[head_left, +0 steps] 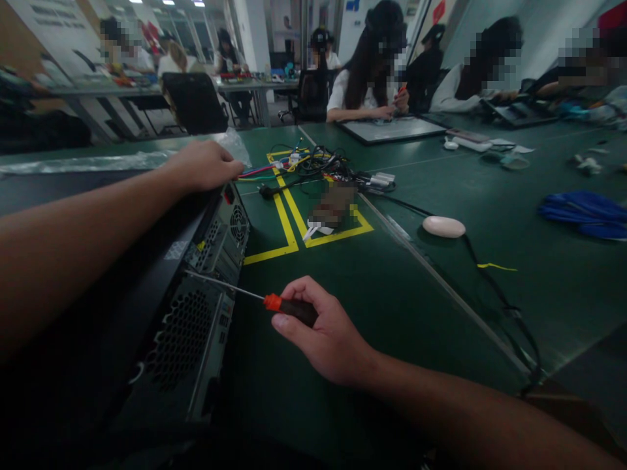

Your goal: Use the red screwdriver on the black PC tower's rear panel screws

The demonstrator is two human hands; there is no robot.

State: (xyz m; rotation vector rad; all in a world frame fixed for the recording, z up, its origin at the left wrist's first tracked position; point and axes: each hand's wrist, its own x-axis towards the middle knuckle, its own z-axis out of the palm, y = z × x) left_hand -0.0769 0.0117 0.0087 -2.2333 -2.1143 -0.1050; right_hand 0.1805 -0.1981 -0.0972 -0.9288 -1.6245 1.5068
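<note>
A black desktop computer case [132, 215] lies at the left, its metal back panel [215, 326] facing right. My right hand [328, 333] is closed around the red and black handle of a screwdriver [289, 307]. The long thin shaft reaches left, and its tip meets the upper edge of the back panel, just above the honeycomb vent [183, 336]. My left hand [206, 166] lies over the case's far top corner with bent fingers gripping the edge. Coloured wires [259, 173] run out beside its fingertips; whether the fingers touch them is hidden.
Tangled cables [318, 160] and a black plug [267, 191] lie beyond the case near yellow tape marks [287, 222]. A pale oval object [443, 226] rests on a black strap. Blue cloth-like material [585, 212] is at right. Several people work at the tables behind.
</note>
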